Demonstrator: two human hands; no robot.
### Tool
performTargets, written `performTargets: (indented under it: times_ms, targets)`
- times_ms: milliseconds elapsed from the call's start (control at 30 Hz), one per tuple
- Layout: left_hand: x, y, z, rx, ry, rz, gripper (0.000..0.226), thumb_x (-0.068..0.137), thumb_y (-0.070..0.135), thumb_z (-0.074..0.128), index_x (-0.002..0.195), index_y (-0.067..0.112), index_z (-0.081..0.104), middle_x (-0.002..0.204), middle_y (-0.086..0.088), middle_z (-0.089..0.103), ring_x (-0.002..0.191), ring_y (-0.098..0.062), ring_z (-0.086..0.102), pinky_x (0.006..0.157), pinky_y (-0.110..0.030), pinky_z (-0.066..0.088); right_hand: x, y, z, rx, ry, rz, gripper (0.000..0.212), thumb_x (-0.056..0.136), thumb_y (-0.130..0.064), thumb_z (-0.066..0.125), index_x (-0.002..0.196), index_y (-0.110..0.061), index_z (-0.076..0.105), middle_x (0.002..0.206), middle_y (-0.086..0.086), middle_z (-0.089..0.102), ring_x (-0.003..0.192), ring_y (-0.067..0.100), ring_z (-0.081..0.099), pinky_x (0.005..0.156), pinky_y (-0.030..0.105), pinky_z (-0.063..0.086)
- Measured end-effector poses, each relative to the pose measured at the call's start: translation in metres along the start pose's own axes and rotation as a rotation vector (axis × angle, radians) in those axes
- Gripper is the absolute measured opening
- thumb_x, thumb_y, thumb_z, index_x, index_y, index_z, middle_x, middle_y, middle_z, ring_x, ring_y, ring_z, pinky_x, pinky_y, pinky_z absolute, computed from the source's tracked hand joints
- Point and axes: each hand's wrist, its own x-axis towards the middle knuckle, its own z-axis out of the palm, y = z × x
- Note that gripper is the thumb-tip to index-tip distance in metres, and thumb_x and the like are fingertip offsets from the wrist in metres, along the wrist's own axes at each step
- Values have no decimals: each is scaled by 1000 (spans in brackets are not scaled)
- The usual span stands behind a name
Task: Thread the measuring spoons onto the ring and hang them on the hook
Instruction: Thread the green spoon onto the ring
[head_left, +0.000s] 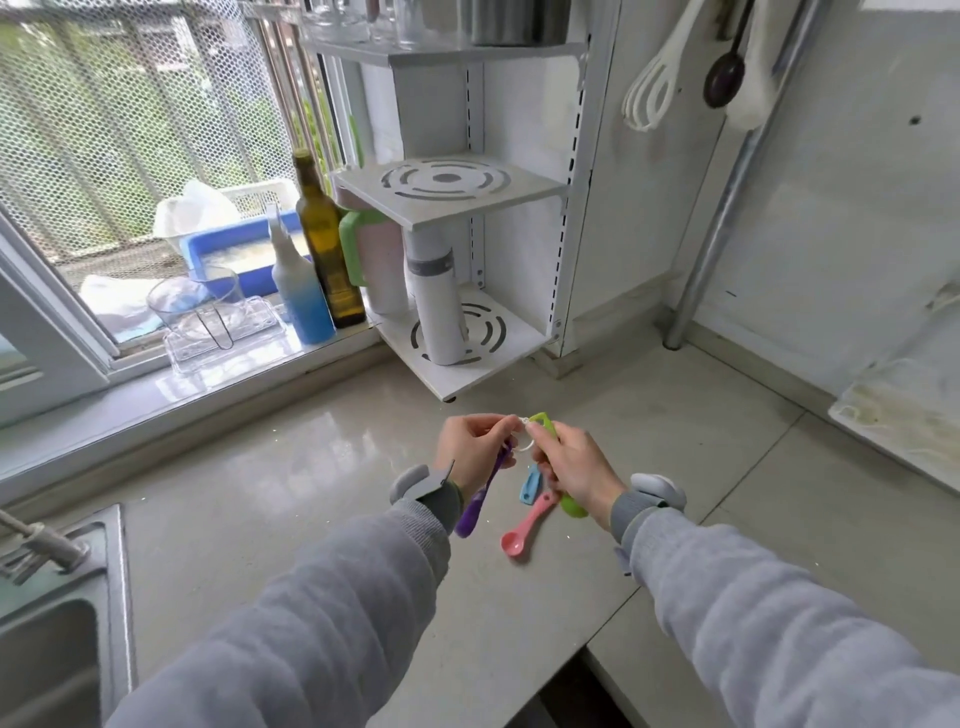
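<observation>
My left hand (474, 449) pinches a thin white ring (524, 444) above the counter. A purple measuring spoon (480, 499) hangs down from the ring under that hand. My right hand (574, 470) grips a green measuring spoon (545, 423), whose handle end touches the ring; its bowl (574, 506) pokes out below my wrist. A pink spoon (524, 527) and a blue spoon (531, 483) lie on the grey counter (322, 467) just beneath my hands. No hook is clearly visible; utensils hang on the wall at top right.
A white tiered rack (467, 338) with a white bottle stands behind my hands. An olive-oil bottle (327, 244) and a blue spray bottle (301, 286) sit on the windowsill. A sink (52, 623) lies at the left. A whisk (654, 83) and a dark ladle (724, 78) hang on the wall.
</observation>
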Motion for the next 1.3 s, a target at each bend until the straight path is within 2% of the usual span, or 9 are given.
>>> performTargets:
  times_ms: [200, 400, 633, 800, 867, 933, 1033, 1133, 1300]
  targets:
    - [-7, 10, 4, -4, 35, 32, 19, 87, 19, 61, 92, 7, 74, 74, -9, 68, 54, -10, 62, 57, -20, 56, -3, -8, -6, -22, 13, -20, 41, 93, -40, 47, 58, -19, 48, 49, -4, 41, 30, 2, 34, 43, 26, 32]
    - [-7, 23, 4, -94, 16, -66, 17, 87, 18, 62, 88, 5, 74, 64, -6, 62, 50, -13, 54, 52, -20, 52, -6, -20, -10, -19, -49, -76, 43, 96, -40, 42, 61, -15, 45, 44, -3, 35, 33, 9, 28, 38, 22, 27]
    - [-6, 36, -9, 17, -201, -288, 24, 84, 25, 65, 94, 4, 73, 76, -6, 65, 62, -13, 57, 64, -24, 53, -7, -23, -27, -493, -108, -249, 38, 96, -40, 36, 60, -28, 43, 60, -7, 46, 58, 14, 43, 60, 35, 38]
    - [-5, 44, -15, 60, -169, -275, 18, 85, 18, 64, 91, 4, 73, 73, -5, 65, 59, -12, 57, 55, -17, 55, -9, -25, -33, -817, -93, -346, 41, 95, -47, 36, 64, -22, 45, 59, -1, 48, 57, 19, 44, 52, 31, 34]
    - [-4, 42, -12, -22, -105, -235, 20, 87, 19, 62, 94, 3, 72, 78, -8, 66, 63, -14, 59, 61, -19, 57, -8, -24, -30, -810, -7, -367, 42, 95, -47, 34, 66, -19, 45, 60, 2, 54, 59, 22, 50, 54, 33, 37]
    - [-5, 37, -6, -158, -25, -214, 20, 87, 19, 61, 94, 4, 72, 86, -12, 67, 70, -19, 61, 75, -29, 59, -6, -22, -25, -774, 53, -370, 41, 96, -45, 33, 73, -15, 48, 68, 7, 63, 66, 28, 57, 59, 37, 42]
    - [-4, 30, 0, -304, 73, -171, 17, 89, 17, 59, 92, 4, 71, 85, -12, 66, 72, -21, 62, 78, -32, 57, -6, -15, -14, -688, -57, -349, 29, 97, -37, 36, 78, -18, 46, 73, 6, 60, 68, 27, 56, 62, 39, 42]
    - [-1, 22, -1, -281, 88, -91, 17, 89, 16, 59, 92, 5, 71, 84, -11, 69, 76, -20, 62, 79, -33, 57, -6, -5, -8, -600, -171, -275, 28, 96, -38, 39, 74, -22, 47, 76, 5, 61, 69, 23, 54, 67, 39, 44]
    - [11, 0, -9, -106, 38, -62, 23, 91, 16, 56, 94, 0, 71, 91, -17, 70, 79, -22, 62, 79, -34, 56, 14, 28, -13, -641, -33, -147, 26, 94, -28, 45, 72, -16, 53, 72, 9, 59, 69, 27, 49, 68, 38, 42]
